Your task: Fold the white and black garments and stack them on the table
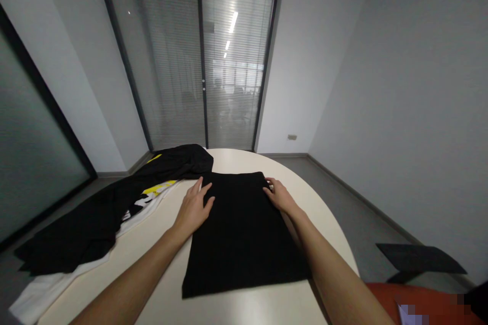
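A black piece of clothing that looks like a short skirt (244, 233) lies flat on the round cream table (328, 223), its narrower end away from me. My left hand (195, 208) rests at its upper left edge, open, with fingers spread and the thumb on the cloth. At the upper right edge is my right hand (281, 196), also open, its thumb and fingers apart and touching the side of the cloth. Some of the right fingers are partly hidden.
Left on the table lies a heap of clothes: a black garment (99, 208) over a white one (49, 289) with yellow and black print. A red chair seat (381, 299) and a dark armrest (419, 258) stand at right. Behind is a glass partition with blinds (171, 61).
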Demonstrator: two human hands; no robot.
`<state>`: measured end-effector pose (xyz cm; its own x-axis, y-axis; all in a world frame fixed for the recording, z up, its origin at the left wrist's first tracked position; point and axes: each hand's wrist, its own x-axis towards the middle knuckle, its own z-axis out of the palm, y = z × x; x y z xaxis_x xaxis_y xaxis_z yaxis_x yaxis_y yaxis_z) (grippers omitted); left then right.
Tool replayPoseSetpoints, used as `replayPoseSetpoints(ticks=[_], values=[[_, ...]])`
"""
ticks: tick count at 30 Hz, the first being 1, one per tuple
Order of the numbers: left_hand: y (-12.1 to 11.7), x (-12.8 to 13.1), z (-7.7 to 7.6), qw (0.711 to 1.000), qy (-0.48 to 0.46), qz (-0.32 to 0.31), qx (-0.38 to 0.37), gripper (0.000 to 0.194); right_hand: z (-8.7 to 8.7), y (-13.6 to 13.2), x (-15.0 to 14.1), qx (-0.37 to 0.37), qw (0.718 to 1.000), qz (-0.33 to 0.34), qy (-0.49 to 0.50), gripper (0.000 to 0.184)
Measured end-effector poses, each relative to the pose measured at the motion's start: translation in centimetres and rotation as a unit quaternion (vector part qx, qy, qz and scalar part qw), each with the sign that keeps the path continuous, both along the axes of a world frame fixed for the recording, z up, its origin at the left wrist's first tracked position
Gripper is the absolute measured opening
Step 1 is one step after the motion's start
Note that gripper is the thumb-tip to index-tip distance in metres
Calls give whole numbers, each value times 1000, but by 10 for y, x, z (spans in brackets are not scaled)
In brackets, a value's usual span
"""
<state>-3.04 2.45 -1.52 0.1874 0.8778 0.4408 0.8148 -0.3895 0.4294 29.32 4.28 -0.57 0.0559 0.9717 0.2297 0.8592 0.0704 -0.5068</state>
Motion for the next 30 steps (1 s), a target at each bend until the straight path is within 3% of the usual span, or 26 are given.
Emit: replayPoseSetpoints(ticks=[4, 7, 11, 14, 17, 20, 22, 24, 26, 30], values=[[-40, 9, 19, 973, 83, -203, -67, 60, 18, -29, -9, -10, 994, 99, -50, 58], [-56, 13, 18, 942, 139, -276, -129, 62, 23, -53, -25, -81, 976, 192, -63, 68], [-56, 10, 13, 942, 153, -260, -145, 63, 18, -63, -37, -174, 964, 176, -93, 68], [-51, -1, 19, 948, 142, -227, -170, 72, 19, -59, -33, -140, 971, 160, -109, 60], [-48, -20, 35, 944, 125, -219, -212, 79, 29, -60, -29, -95, 971, 191, -111, 54], [-43, -40, 53, 942, 98, -169, -274, 59, 38, -67, -34, -69, 962, 252, -76, 49], [-40, -52, 63, 907, 63, -151, -389, 46, 41, -70, -39, -83, 957, 270, -63, 50], [-37, -59, 67, 840, 18, -170, -515, 41, 39, -71, -42, -98, 957, 265, -67, 52], [-36, -61, 68, 788, -15, -190, -586, 41, 34, -67, -41, -89, 967, 224, -82, 52], [-39, -58, 66, 763, -24, -203, -613, 45, 20, -51, -29, -61, 992, 51, -101, 51]])
